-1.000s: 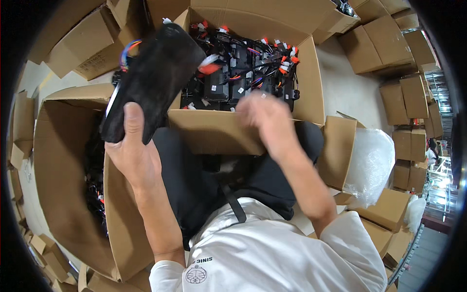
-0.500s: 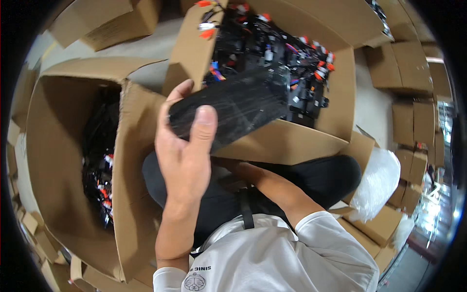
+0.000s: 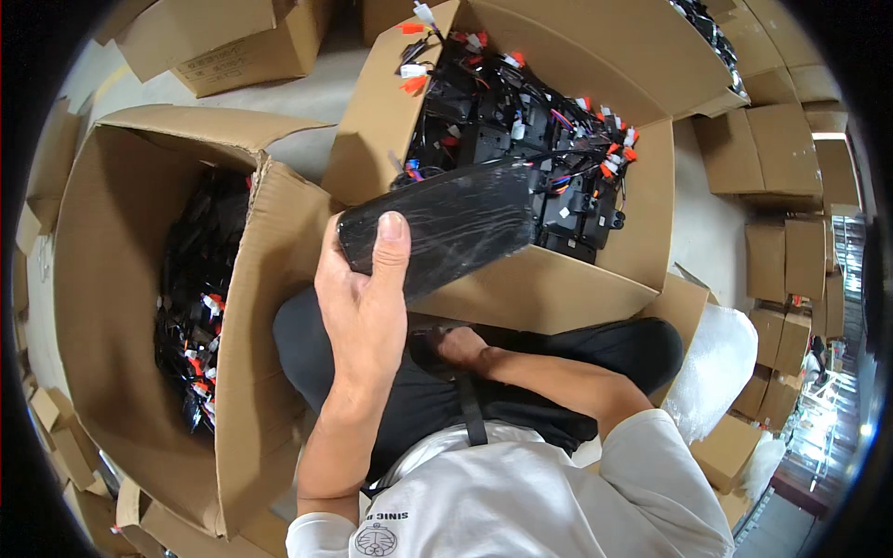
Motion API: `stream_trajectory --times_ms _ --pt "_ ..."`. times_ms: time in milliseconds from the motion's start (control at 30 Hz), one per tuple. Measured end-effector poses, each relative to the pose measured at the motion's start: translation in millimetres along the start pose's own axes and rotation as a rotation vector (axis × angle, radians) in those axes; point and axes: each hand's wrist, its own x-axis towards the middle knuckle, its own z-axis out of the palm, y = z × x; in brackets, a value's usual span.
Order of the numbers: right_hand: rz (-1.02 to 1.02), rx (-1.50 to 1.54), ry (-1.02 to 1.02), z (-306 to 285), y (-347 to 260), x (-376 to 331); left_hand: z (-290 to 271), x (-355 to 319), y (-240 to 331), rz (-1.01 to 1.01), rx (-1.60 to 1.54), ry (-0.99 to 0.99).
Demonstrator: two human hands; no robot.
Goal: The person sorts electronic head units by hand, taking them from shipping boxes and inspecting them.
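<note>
My left hand [image 3: 361, 293] grips one end of a scuffed black rectangular block [image 3: 456, 223], thumb on top and fingers beneath. The block is tilted, and thin wires appear to run from its far end. It hangs over the near wall of an open cardboard box [image 3: 549, 298] packed with black units [image 3: 493, 139] and their wires with white and orange connectors. Lower down, close to my lap, my right hand [image 3: 458, 348] is closed. A dark shape [image 3: 428, 352] lies against its fingers, too hidden to name.
At my left stands a second open carton [image 3: 102, 307] with a tangled heap of black wired parts [image 3: 191, 344] inside. Clear plastic wrap [image 3: 714, 367] bulges beside my right knee. Stacked cartons [image 3: 763, 153] line the right side, and another box [image 3: 246, 60] stands at the far left.
The block has come slightly down in the view and its far end shows more sharply. My right hand, mostly hidden under the box wall before, now shows as a closed hand near my lap.
</note>
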Motion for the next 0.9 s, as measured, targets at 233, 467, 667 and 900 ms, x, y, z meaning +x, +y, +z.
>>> stream_trajectory --times_ms 233,467,667,900 --pt "-0.4 -0.515 0.303 -110 -65 -91 4 2 -10 0.041 -0.022 0.079" --pt "-0.17 -0.06 0.56 -197 -45 -148 4 0 -5 0.022 -0.133 0.066" --pt "0.027 0.734 0.665 -281 -54 -217 0 2 -16 0.034 -0.05 0.082" --pt "-0.087 -0.058 0.434 -245 -18 -186 5 1 -11 0.033 -0.029 0.128"
